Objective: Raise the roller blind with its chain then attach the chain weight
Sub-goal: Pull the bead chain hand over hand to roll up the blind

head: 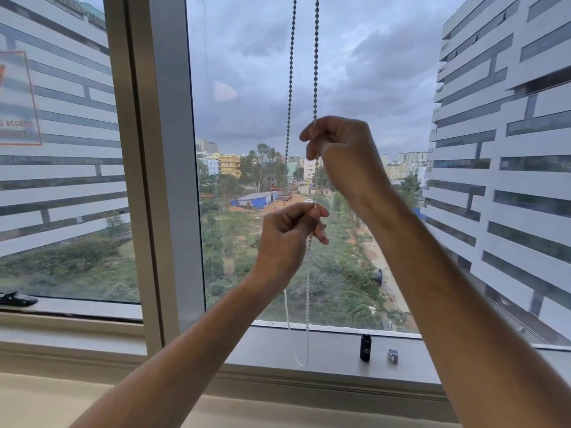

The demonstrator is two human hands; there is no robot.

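A white bead chain (289,72) hangs in two strands in front of the window, and its loop ends just above the sill. My right hand (343,152) pinches the right strand high up. Lower down, my left hand (287,233) pinches the same strand between thumb and fingers. The left strand hangs free beside both hands. On the sill to the right stand a black cylindrical piece (365,347) and a small white clip-like piece (392,355); I cannot tell which is the chain weight. The blind itself is out of view above.
A thick vertical window frame (160,168) stands left of the chain. The grey sill (272,350) runs below the glass. A black window latch (15,298) sits at the far left. Outside are buildings and trees.
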